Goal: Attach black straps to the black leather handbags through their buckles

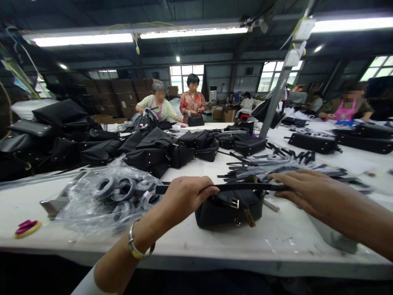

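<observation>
My left hand (190,191): clamped on a black strap (245,187)
My right hand (307,190): gripping its end — well apart from my left
Strap: stretched over the black handbag (215,217) (gold-toned buckle (235,203) showing)
Handbag: on the white table (227,244)

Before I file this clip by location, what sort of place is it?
Most likely a bag-making workshop or factory: black bags are heaped on a long white worktable, loose straps lie bunched nearby, and cardboard boxes are stacked in the background.
</observation>
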Demonstrator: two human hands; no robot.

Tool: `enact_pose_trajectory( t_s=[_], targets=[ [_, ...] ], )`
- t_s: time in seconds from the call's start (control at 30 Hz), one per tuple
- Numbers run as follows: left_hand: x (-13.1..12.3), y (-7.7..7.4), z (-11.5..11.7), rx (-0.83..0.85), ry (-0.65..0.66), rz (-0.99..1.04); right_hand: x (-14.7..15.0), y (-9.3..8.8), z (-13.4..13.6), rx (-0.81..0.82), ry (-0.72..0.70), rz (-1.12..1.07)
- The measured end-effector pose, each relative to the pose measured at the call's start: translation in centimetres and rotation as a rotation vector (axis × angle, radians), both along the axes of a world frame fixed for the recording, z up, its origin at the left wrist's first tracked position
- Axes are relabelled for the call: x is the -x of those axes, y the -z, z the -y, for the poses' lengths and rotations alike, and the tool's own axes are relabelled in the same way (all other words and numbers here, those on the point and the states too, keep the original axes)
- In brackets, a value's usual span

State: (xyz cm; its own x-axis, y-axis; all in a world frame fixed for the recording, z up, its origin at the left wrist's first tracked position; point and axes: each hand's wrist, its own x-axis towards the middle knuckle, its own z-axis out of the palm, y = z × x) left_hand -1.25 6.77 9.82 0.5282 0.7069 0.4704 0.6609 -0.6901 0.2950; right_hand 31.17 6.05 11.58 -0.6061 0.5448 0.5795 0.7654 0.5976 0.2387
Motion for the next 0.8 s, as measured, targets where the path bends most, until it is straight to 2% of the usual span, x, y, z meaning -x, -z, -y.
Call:
enact_pose_trajectory(
  t_s=[0.07, 0.17, 0.23, 0.27, 0.37, 0.43, 0.47, 0.57, 0.63, 0.7, 0.8],
  targets=[
    [-1.2, -0.4, 0.0, -0.039, 0.053, -0.018, 2.0, -0.3, 1.2, -0.041, -0.007, 0.085],
    [-3.2, -1.7, 0.6, -0.07, 0.203, -0.005, 5.8, -0.9, 3.0, 0.011, -0.072, 0.073],
    [-4.0, -2.2, 0.5, -0.092, 0.257, 0.057, 6.6, -1.0, 3.4, 0.057, -0.05, 0.024],
    [-4.1, -2.1, 0.3, -0.133, 0.232, 0.131, 6.3, -1.0, 3.3, 0.058, -0.012, -0.012],
    [-4.1, -0.2, -0.7, -0.382, -0.008, 0.41, 3.6, -0.7, 2.5, 0.067, 0.153, -0.195],
    [-4.5, 2.0, -1.2, -0.503, -0.113, 0.454, 1.5, -0.5, 2.0, 0.194, 0.263, -0.43],
    [-4.8, 3.1, -1.3, -0.503, -0.108, 0.41, 0.6, -0.5, 1.8, 0.299, 0.275, -0.593],
    [-6.4, 6.3, -1.3, -0.304, 0.004, 0.124, -0.6, -0.2, 1.6, 0.619, 0.123, -1.2],
    [-7.4, 7.7, -1.5, -0.13, 0.074, -0.11, -0.7, 0.1, 1.8, 0.744, -0.005, -1.506],
    [-7.8, 8.1, -1.9, -0.02, 0.103, -0.262, -0.4, 0.9, 2.1, 0.834, -0.06, -1.609],
    [-7.4, 7.3, -2.5, 0.042, 0.081, -0.285, 0.7, 3.4, 2.5, 0.962, -0.07, -1.628]
  ],
)
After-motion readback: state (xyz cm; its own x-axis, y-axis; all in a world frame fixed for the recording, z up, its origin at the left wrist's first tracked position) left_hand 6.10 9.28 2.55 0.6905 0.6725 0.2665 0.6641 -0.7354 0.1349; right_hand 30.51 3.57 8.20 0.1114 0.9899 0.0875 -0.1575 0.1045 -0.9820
